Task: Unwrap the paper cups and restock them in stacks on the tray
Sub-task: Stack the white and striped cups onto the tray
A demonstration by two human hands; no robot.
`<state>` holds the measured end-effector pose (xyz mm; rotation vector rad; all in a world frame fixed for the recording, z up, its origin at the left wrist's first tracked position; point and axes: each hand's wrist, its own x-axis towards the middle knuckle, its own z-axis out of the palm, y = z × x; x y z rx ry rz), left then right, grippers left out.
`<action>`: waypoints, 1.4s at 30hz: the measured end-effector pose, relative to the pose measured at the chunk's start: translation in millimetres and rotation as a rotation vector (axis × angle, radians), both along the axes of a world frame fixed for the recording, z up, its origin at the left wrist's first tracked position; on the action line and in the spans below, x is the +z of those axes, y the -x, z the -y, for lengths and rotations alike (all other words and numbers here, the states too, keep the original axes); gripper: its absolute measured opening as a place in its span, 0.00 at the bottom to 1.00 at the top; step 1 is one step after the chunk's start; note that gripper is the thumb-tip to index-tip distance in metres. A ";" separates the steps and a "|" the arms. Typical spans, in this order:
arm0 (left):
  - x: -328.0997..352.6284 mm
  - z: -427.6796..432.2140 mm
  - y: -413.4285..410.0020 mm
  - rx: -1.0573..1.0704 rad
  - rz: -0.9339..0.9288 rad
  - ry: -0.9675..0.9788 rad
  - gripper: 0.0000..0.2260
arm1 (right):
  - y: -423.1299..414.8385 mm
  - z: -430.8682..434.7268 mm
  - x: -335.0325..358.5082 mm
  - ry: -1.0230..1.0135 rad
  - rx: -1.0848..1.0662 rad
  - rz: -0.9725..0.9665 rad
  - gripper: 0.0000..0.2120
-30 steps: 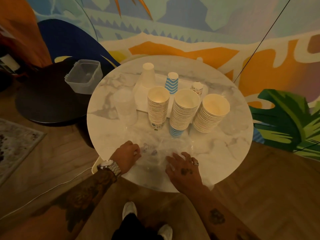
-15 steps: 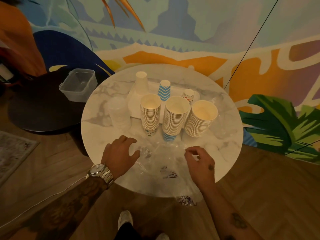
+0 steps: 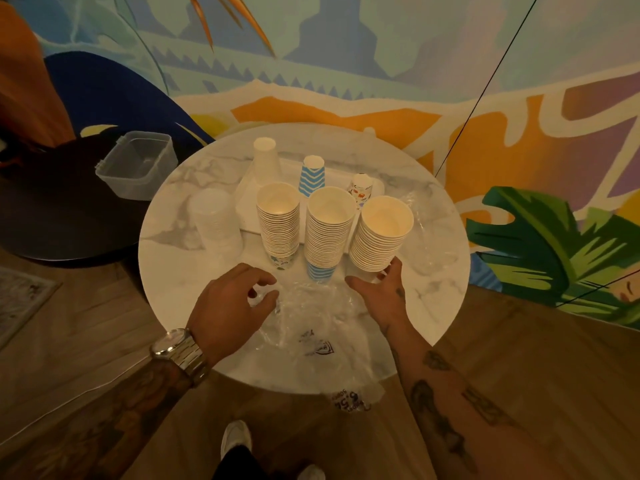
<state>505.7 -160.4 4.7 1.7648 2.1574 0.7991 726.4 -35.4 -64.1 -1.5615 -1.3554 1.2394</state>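
Paper cup stacks [image 3: 327,230] on marble table [image 3: 433,282], mural wall [image 3: 346,46], left hand [image 3: 228,303] curled over wrap [image 3: 311,306], grip unclear, right hand [image 3: 381,289] spread

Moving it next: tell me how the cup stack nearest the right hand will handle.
The cup stack is tall on a narrow base, so it likely tips if pushed. Nested paper probably makes it light; its top may sway.

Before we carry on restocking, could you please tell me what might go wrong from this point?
The rightmost cup stack is tall and leans right; with the right hand touching only its base, it may topple when lifted. The clear plastic wrap lies crumpled at the stacks' bases and hangs over the marble table's near edge; it could snag a stack or slide off.
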 end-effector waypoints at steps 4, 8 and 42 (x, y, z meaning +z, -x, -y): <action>11.9 -2.3 2.6 0.026 0.003 -0.047 0.08 | 3.6 -7.5 -1.0 -0.046 -0.046 -0.024 0.35; 23.4 -7.3 8.4 0.036 0.015 -0.088 0.09 | -2.8 -10.5 1.1 -0.083 -0.056 -0.035 0.29; 236.0 -135.4 91.2 -0.301 0.953 0.372 0.30 | 96.2 -130.3 335.7 -1.695 0.526 1.160 0.38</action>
